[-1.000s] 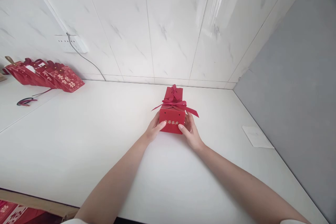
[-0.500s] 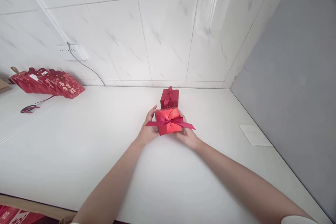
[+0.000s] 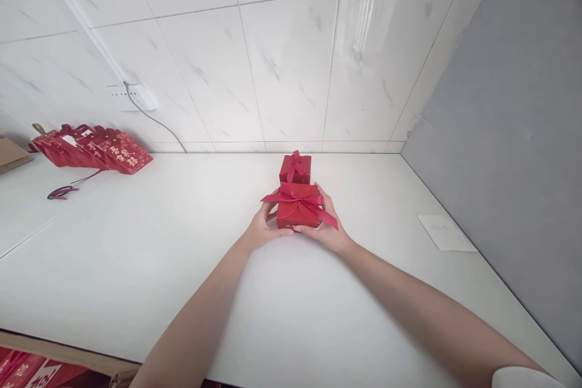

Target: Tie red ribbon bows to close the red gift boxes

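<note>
A red gift box (image 3: 299, 216) with a ribbon bow (image 3: 297, 198) on its top is held between my two hands over the white table (image 3: 291, 303). My left hand (image 3: 262, 225) grips its left side, with the thumb along the near lower edge. On the right side my right hand (image 3: 328, 224) closes round it, its thumb also at the front edge. Directly behind stands a second red gift box (image 3: 295, 170) with a bow, partly hidden by the held one. Whether the held box touches the table or the rear box, I cannot tell.
Several red paper bags (image 3: 97, 148) lean in a row at the back left, with dark scissors (image 3: 62, 193) before them. A white paper (image 3: 445, 233) lies at the right. A cardboard box (image 3: 68, 354) of red packages is at lower left. A cable (image 3: 157, 121) hangs from a wall socket.
The held gift box has tipped more upright, so its front shows more and its top less. Both thumbs have come to its near edge. The view has shifted slightly.
</note>
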Motion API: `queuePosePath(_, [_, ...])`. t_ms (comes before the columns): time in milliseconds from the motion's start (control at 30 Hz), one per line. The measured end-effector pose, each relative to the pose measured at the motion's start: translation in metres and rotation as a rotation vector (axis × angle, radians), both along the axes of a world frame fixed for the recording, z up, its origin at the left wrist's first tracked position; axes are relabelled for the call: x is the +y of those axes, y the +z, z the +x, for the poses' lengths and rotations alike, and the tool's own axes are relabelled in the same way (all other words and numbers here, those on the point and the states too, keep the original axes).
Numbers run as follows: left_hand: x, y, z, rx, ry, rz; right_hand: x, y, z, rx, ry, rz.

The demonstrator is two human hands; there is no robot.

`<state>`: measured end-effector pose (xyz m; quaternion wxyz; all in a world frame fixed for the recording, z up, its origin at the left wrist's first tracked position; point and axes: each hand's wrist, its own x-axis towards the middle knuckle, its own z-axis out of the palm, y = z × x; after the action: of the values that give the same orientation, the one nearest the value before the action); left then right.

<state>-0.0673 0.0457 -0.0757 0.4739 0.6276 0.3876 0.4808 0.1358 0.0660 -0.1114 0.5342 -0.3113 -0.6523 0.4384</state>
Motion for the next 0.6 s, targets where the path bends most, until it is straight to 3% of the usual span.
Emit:
queuePosePath(67, [0.002,0.003,-0.002,-0.110,0.024,-0.036,0.002,-0.001,0.000,-0.002,-0.030,0.013])
queuePosePath(133, [0.004,0.006,-0.005,-0.207,0.139,-0.088,0.002,0.000,-0.001,-0.003,-0.051,0.019])
queuePosePath(233, [0.006,0.009,-0.008,-0.216,0.304,-0.134,-0.002,0.005,-0.004,0.023,-0.091,0.012])
queuePosePath(367, [0.007,0.014,-0.012,-0.217,0.359,-0.130,-0.007,0.011,-0.006,0.036,-0.155,0.052])
queuePosePath(500, [0.002,0.025,-0.014,-0.009,0.396,0.083,-0.008,0.007,-0.004,-0.022,-0.162,0.156])
queuePosePath(600, [-0.001,0.031,-0.015,0.157,0.285,0.167,-0.006,0.002,-0.002,-0.055,-0.167,0.230])
